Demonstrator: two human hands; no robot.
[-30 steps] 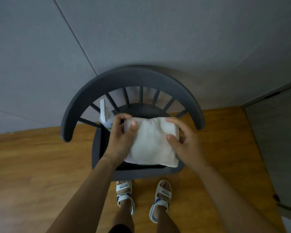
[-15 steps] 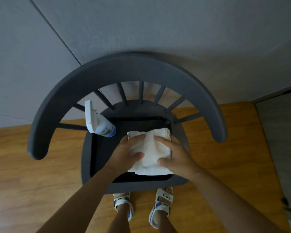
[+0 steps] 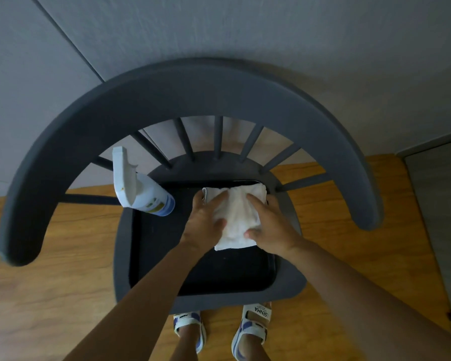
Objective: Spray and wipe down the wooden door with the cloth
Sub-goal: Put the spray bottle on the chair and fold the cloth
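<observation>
The spray bottle (image 3: 143,188) stands at the far left corner of the black tray (image 3: 154,246), white body with a blue band, its trigger head uppermost and leaning toward the chair's spindles. The tray lies on the seat of the dark grey chair (image 3: 193,92), whose curved back rail arcs over the whole seat.

My left hand (image 3: 203,225) rests on the left edge of the white cloth (image 3: 238,217). Its fingers lie fairly straight and close together along the cloth's top, with the thumb set against the near left side. The cloth is folded and sits on the far right part of the tray, bunched up slightly between my two hands.

My right hand (image 3: 268,227) covers the cloth's right edge. Its fingers are slightly spread over the fabric and the thumb pinches in from the near side.

My feet in white sandals (image 3: 255,327) stand on the wooden floor (image 3: 50,295) just below the seat's front edge.
</observation>
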